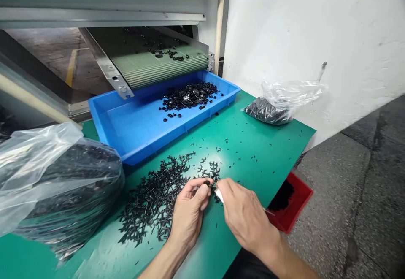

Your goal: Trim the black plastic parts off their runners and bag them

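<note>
Over the green table, my left hand (190, 209) pinches a small black part (207, 183) between thumb and fingertips. Close beside it on the right, my right hand (245, 211) is closed round a tool, of which a white piece (219, 195) shows at the fingers and a thin metal end sticks out behind the hand. The fingertips of both hands nearly meet. To the left of my left hand and beyond it lies a spread pile of small black branched parts (158, 190). Tiny black bits are scattered over the table.
A blue tray (126, 133) holding black round parts stands under the end of a green conveyor belt (158, 66). A large plastic bag (79, 190) is at the left, a smaller bag (272, 110) at the back right. A red bin (299, 205) sits below the table's right edge (292, 165).
</note>
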{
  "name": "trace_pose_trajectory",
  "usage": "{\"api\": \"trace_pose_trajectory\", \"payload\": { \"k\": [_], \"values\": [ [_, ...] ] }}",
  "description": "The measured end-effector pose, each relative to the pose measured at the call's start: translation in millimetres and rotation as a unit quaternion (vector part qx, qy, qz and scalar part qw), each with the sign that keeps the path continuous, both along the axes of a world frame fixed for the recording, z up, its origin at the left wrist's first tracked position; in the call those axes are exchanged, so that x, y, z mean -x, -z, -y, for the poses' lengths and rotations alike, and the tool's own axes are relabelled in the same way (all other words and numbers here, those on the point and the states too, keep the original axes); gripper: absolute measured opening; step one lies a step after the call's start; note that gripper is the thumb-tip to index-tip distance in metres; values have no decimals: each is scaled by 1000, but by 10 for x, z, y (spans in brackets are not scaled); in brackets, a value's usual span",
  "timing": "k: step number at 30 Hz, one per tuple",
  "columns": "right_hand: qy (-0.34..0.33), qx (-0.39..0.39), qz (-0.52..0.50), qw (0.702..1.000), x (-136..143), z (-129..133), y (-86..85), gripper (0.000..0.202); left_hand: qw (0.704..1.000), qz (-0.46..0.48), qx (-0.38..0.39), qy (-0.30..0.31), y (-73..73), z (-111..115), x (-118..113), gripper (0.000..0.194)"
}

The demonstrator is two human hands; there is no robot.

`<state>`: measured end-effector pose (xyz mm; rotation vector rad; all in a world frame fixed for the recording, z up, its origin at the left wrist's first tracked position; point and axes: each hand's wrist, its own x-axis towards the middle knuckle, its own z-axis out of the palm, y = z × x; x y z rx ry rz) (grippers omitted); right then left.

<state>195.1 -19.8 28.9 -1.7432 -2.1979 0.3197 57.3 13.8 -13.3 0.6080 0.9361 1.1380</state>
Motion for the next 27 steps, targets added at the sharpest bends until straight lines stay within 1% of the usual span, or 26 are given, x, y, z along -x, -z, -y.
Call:
{"api": "trace_pose_trajectory", "payload": {
  "k": [5, 9, 12, 17, 21, 24, 26, 27],
  "values": [
    [12, -4, 27, 1000, 115, 3, 18, 20, 1000, 1, 2, -10, -8, 12, -5, 16],
    [21, -30, -1, 999, 150, -5, 58, 18, 1000, 4, 10, -20, -31, 4, -15, 18],
    [14, -31, -27, 999, 153, -3, 59, 19, 1000, 12, 20, -18, -28, 2, -7, 20],
    [9, -52, -26, 998, 126, 4, 29, 21, 999, 21, 25, -19, 6, 7, 14, 22],
    [26, -87, -9, 996, 147, 11, 63, 22, 999, -8, 32, -22, 14, 12, 3, 25],
    [43, -99, -2, 994, 186, 20, 111, 22, 999, -44, 25, -19, 23, 27, -4, 26],
    [55, -80, -6, 995, 182, 11, 128, 21, 996, -81, 19, -12, 29, 41, 2, 26],
    [58, -53, -15, 997, 163, -3, 127, 21, 995, -103, 14, -5, 27, 47, 7, 26]
  ]
}}
